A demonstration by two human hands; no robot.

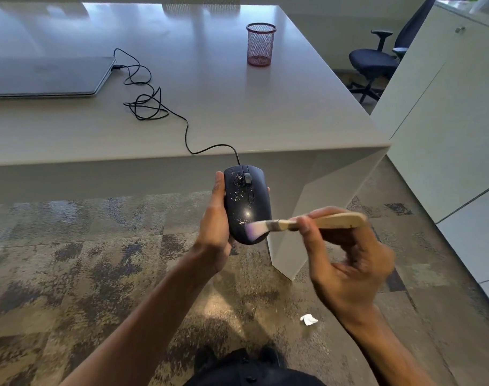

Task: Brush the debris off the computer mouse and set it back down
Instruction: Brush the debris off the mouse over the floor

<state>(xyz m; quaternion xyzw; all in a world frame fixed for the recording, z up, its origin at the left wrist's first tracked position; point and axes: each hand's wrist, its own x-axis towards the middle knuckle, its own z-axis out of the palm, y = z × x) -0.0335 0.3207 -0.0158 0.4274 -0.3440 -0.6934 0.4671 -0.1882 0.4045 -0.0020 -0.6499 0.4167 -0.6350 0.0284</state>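
My left hand [214, 232] grips a black wired computer mouse [244, 196] from its left side and underneath, holding it over the floor just in front of the desk edge. White specks of debris cover the mouse's left button and back. My right hand [346, 263] pinches the wooden handle of a small brush [318, 222]. The pale bristles rest on the rear right part of the mouse. The mouse's cable [186, 129] runs up onto the desk in loose loops to a closed laptop [46, 76].
The light grey desk [237, 107] carries the laptop at the left and a red mesh pen cup [260, 44] at the back. A crumpled white scrap [308, 319] lies on the patterned carpet. A white cabinet [446, 121] stands right; an office chair [374, 62] behind it.
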